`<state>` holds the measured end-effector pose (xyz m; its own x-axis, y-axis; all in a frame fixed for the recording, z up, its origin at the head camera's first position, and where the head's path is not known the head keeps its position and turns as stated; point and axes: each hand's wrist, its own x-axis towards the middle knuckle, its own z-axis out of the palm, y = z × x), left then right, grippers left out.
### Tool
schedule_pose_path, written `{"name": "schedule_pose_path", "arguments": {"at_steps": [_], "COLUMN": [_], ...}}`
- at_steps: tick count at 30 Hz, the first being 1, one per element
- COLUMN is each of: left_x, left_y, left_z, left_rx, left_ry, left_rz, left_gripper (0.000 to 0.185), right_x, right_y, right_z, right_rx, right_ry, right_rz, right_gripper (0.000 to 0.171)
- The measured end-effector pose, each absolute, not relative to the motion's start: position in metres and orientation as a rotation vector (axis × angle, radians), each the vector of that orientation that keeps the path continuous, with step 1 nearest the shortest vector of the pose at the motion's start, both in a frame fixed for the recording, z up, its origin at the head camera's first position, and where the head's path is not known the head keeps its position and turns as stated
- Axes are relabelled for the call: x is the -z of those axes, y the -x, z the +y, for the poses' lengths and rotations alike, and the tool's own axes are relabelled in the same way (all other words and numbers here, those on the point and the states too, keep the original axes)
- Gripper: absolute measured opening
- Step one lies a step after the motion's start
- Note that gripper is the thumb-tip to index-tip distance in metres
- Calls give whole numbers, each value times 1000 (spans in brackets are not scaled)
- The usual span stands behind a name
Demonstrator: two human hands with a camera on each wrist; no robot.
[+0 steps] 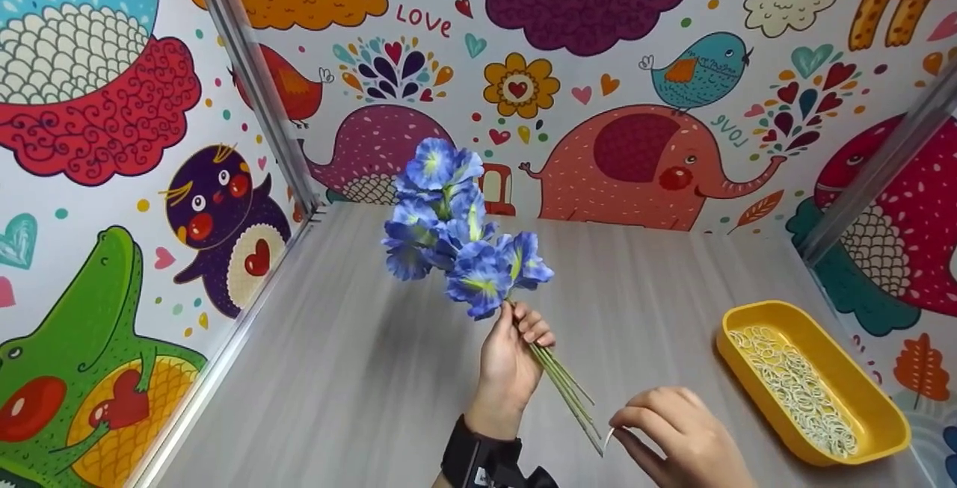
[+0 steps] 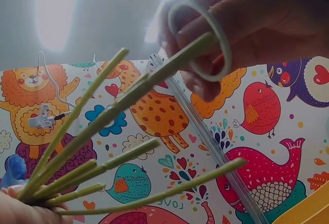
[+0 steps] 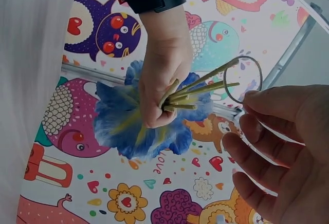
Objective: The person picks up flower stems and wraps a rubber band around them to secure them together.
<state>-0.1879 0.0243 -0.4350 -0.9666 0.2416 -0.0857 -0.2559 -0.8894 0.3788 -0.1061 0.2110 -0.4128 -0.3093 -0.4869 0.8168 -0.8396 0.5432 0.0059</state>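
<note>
My left hand (image 1: 514,357) grips a bunch of blue artificial flowers (image 1: 452,230) by its green stems (image 1: 568,391), blooms pointing up and away. My right hand (image 1: 677,436) pinches a pale rubber band (image 2: 203,39) and holds it at the stem tips. In the left wrist view one stem tip (image 2: 198,44) pokes through the band's loop. The right wrist view shows the rubber band (image 3: 242,79) at the stems' ends (image 3: 205,86), with the left hand (image 3: 159,75) wrapped around the bunch and the right hand's fingers (image 3: 277,147) curled below.
A yellow tray (image 1: 875,391) filled with several pale rubber bands (image 1: 796,387) sits at the right on the grey table (image 1: 336,368). Cartoon-animal walls enclose the table at the left, back and right.
</note>
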Motion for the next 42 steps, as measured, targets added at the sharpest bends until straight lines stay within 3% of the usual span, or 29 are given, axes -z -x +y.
{"name": "schedule_pose_path", "arguments": {"at_steps": [25,42], "left_x": [438,437], "left_y": [187,182], "left_z": [30,38], "left_rx": [-2817,-2785], "left_ry": [54,43], "left_rz": [588,603], "left_gripper": [41,42], "right_x": [407,412], "right_y": [117,143], "right_z": [200,196], "right_rx": [-558,-588], "right_ry": [-1066,-1040], "right_rz": [-2032,-2091], "right_gripper": [27,26]}}
